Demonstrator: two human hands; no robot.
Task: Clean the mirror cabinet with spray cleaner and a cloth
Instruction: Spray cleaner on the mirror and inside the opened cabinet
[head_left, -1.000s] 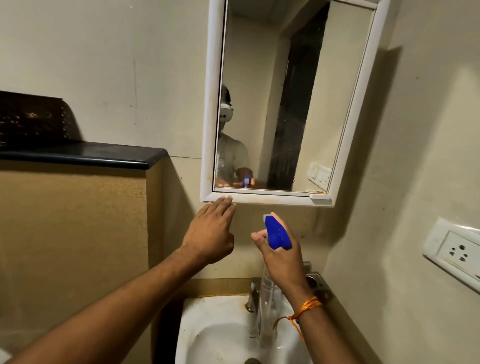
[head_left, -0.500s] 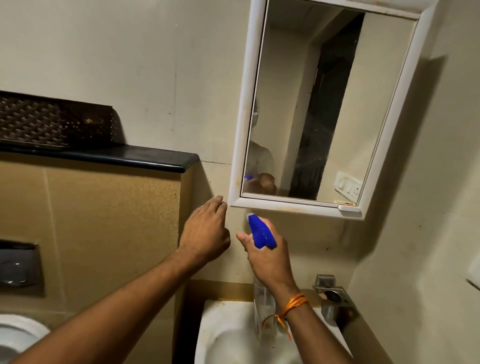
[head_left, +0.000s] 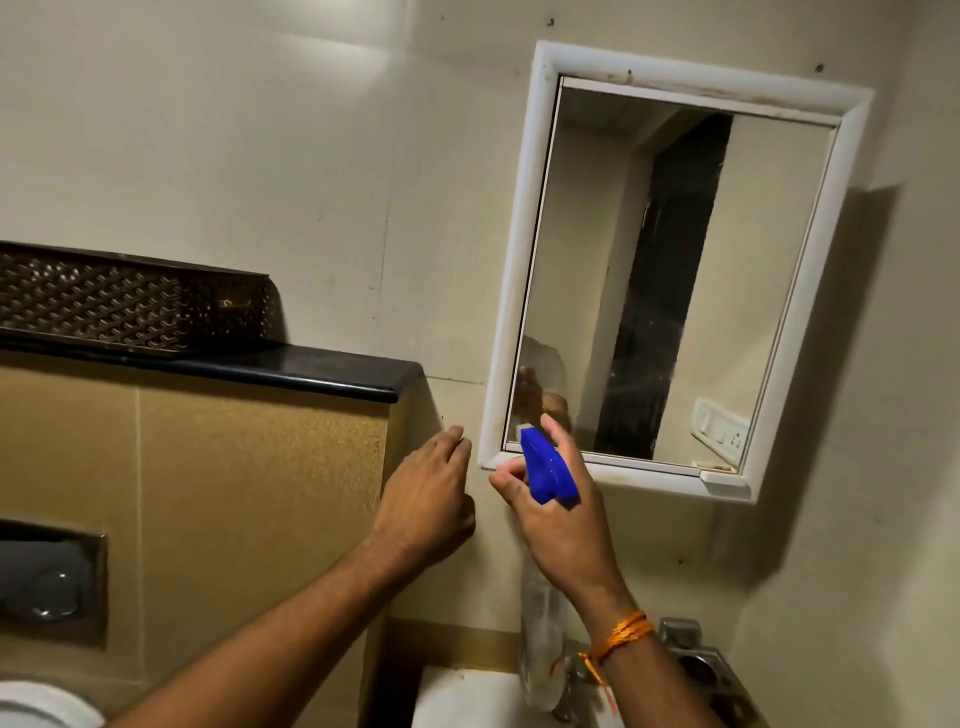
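Below the mirror cabinet (head_left: 511, 291) corner, right hand (head_left: 558, 512) grips spray bottle (head_left: 545, 470); left hand (head_left: 423, 501) beside.

hands 2 (head_left: 423, 501) (head_left: 558, 512) | spray bottle 1 (head_left: 545, 470) | mirror cabinet 1 (head_left: 511, 291) | basket 1 (head_left: 130, 304)

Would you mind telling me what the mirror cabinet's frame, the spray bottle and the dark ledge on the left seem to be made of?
Cabinet frame: probably white moulded plastic, matt, with mitred corners and grime marks.
Spray bottle: clear plastic body, see-through, with a glossy blue plastic trigger head held in the right hand.
Ledge: likely polished black stone, given its sheen and rounded edge; it could be laminate.
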